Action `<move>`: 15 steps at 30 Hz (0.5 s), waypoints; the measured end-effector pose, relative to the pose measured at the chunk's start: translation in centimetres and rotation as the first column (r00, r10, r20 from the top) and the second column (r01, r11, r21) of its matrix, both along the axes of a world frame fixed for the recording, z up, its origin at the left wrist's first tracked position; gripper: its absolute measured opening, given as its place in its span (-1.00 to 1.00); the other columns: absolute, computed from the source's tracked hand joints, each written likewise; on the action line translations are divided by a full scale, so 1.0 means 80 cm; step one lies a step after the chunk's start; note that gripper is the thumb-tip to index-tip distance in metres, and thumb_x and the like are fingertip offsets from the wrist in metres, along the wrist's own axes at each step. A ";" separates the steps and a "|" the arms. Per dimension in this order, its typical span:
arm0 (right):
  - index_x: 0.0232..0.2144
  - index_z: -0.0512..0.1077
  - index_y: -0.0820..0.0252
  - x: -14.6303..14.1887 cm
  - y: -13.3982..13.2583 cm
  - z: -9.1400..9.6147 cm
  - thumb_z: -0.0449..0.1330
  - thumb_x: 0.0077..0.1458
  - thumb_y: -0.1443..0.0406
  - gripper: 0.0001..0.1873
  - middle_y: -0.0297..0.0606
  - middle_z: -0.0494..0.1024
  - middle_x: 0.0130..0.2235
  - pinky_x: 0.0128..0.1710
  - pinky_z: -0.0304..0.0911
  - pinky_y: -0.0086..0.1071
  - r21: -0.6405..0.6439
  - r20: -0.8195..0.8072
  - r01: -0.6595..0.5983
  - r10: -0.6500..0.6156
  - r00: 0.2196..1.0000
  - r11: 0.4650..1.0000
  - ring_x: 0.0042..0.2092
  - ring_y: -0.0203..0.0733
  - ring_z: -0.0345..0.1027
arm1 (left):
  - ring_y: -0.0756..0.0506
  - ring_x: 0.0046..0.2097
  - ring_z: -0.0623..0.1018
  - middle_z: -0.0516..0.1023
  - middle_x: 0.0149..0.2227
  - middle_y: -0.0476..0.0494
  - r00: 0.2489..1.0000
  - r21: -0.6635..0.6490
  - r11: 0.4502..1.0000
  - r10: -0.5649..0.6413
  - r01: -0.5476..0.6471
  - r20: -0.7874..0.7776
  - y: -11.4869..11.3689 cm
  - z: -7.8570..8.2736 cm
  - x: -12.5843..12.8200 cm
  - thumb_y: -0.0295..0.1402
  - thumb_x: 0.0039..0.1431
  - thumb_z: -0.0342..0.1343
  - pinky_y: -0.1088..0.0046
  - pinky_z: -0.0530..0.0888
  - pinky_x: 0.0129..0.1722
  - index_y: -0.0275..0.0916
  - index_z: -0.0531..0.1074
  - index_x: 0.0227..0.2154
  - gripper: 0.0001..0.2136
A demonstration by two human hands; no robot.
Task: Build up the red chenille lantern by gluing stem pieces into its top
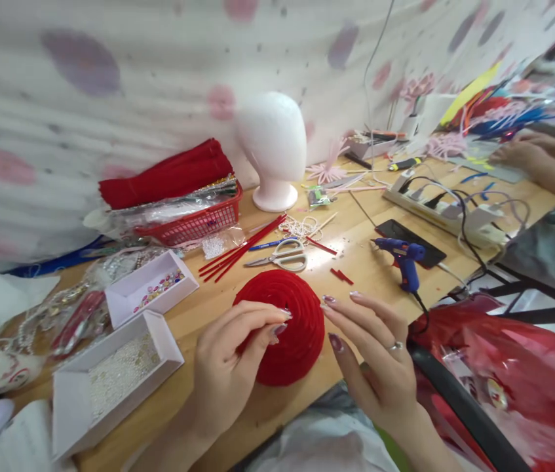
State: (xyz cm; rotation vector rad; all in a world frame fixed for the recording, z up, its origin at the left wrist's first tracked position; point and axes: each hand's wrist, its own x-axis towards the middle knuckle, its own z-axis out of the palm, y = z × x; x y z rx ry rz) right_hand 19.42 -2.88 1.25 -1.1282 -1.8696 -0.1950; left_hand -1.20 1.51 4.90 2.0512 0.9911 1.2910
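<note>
A round red coil (301, 347), wound in rings of what looks like fuzzy pipe cleaner, lies on the table in front of me. My left hand (228, 357) is over its left side, with thumb and fingertips pinched together above its middle. Whatever sits in that pinch, if anything, is too small to make out. At the coil's right edge, my right hand (378, 357) has its fingers stretched out and apart, with nothing in them. Just beyond the coil lie scissors (291, 255), loose red pipe cleaners (242, 248) and short red pieces (341, 276).
A white foam head (277, 144) stands at the back beside a red basket (203, 219). Two white boxes, one with beads (122, 373), the other with gems (159, 292), are at left. A blue glue gun (405, 259), phone, power strip (444, 210) and another person's hands (523, 154) are at right.
</note>
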 end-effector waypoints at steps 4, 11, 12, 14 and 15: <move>0.14 0.39 0.31 -0.009 -0.011 0.004 0.12 0.18 0.55 -0.53 -0.08 0.53 0.08 0.23 0.18 -0.10 -0.003 0.008 -0.069 0.069 0.998 0.998 0.21 -0.02 0.24 | 0.08 -0.37 0.58 0.63 -0.30 0.04 0.995 -0.151 0.986 -0.051 0.065 0.091 -0.012 0.007 0.017 -0.41 0.39 0.07 0.61 0.50 -0.30 -0.14 0.55 -0.26 -0.84; 0.02 0.40 0.20 -0.016 -0.023 0.003 0.16 0.17 0.50 -0.64 -0.13 0.58 -0.03 0.09 0.29 -0.11 0.025 -0.053 -0.022 0.023 0.998 0.999 0.08 -0.05 0.34 | 0.02 -0.53 0.49 0.43 -0.62 0.12 0.899 -0.431 0.902 0.163 0.031 0.406 -0.048 -0.026 0.011 -0.15 0.45 -0.05 0.52 0.45 -0.43 -0.16 0.32 -0.41 -0.69; -0.07 0.41 0.17 -0.014 -0.024 0.001 0.19 0.16 0.49 -0.71 -0.14 0.57 -0.06 0.07 0.29 -0.10 0.027 -0.093 0.011 -0.008 0.996 1.000 0.06 -0.04 0.35 | 0.01 -0.56 0.47 0.40 -0.65 0.12 0.873 -0.464 0.886 0.214 0.016 0.439 -0.054 -0.033 0.007 -0.13 0.44 -0.05 0.51 0.45 -0.46 -0.16 0.29 -0.45 -0.66; -0.26 0.38 0.12 -0.010 -0.025 -0.004 0.23 0.14 0.47 -0.82 -0.17 0.56 -0.10 0.03 0.28 -0.07 0.021 -0.154 0.064 -0.061 0.986 0.998 0.03 -0.02 0.34 | 0.00 -0.61 0.42 0.33 -0.71 0.13 0.836 -0.510 0.859 0.318 -0.054 0.447 -0.062 -0.046 -0.001 -0.14 0.44 -0.04 0.51 0.41 -0.53 -0.15 0.26 -0.53 -0.61; -0.32 0.37 0.11 -0.008 -0.024 -0.006 0.24 0.14 0.46 -0.83 -0.17 0.55 -0.11 0.00 0.28 -0.07 0.013 -0.168 0.081 -0.078 0.983 0.997 0.02 0.00 0.33 | 0.00 -0.63 0.39 0.29 -0.75 0.13 0.825 -0.518 0.851 0.357 -0.093 0.438 -0.064 -0.051 -0.006 -0.15 0.43 -0.03 0.51 0.39 -0.56 -0.15 0.23 -0.58 -0.58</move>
